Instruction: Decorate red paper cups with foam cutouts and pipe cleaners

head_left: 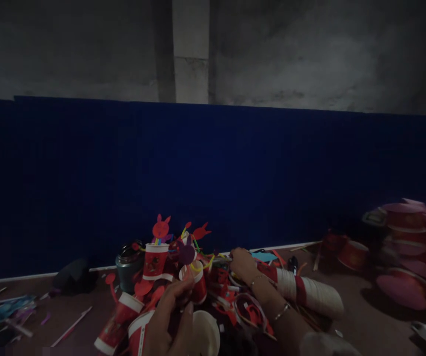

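My left hand [168, 319] is low in the middle of the view, fingers half curled and thumb apart from them. I see nothing between them. It is close to a red-and-white paper cup [138, 332] and a pale cup [207, 333] whose mouth faces me. My right hand [243, 264], with bracelets on its wrist, reaches to the back of the pile. Its fingers are bent together and their tips are hidden among paper scraps. Left of it, a red paper cup [155, 262] carries a red rabbit-like cut-out [161, 228]. Stacked cups [319, 295] lie beside my right forearm.
A blue partition [213, 173] runs behind the table [357, 311]. A dark jar [129, 269] stands behind the cups. Red strips [252, 316] and a blue paper piece [264, 256] lie in the heap. Pink-and-red cup stacks [405, 247] blur at right; straws [72, 326] lie left.
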The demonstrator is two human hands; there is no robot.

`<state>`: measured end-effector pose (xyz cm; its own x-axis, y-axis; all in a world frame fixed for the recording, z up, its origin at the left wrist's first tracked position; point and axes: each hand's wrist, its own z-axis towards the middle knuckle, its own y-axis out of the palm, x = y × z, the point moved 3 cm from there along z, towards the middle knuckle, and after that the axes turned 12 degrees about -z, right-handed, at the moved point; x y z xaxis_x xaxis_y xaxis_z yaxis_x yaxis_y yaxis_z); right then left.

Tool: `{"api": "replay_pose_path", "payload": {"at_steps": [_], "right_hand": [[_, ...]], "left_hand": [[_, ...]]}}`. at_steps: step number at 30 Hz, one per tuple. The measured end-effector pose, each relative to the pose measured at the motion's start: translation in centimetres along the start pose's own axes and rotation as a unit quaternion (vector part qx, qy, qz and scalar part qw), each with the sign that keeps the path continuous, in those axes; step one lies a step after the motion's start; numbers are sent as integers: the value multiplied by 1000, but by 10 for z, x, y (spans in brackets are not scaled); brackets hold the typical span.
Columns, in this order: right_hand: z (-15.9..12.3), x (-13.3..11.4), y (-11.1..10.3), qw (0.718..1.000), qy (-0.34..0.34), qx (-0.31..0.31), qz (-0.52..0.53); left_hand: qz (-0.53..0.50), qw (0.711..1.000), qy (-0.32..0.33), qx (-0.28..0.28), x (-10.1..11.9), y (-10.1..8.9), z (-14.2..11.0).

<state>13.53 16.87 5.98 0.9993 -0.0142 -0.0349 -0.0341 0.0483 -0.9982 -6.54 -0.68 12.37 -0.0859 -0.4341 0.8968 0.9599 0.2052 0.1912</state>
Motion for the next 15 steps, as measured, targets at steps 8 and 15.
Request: {"api": "replay_pose_path", "payload": {"at_steps": [8,15], "right_hand": [[-3,26,-21,977,38,74,195],[-91,-14,-65,895,-85,58,434]], "left_hand": [[-5,1000,-27,7,-2,-2,3],[-51,991,-125,-14,-19,-3,-5]]}}
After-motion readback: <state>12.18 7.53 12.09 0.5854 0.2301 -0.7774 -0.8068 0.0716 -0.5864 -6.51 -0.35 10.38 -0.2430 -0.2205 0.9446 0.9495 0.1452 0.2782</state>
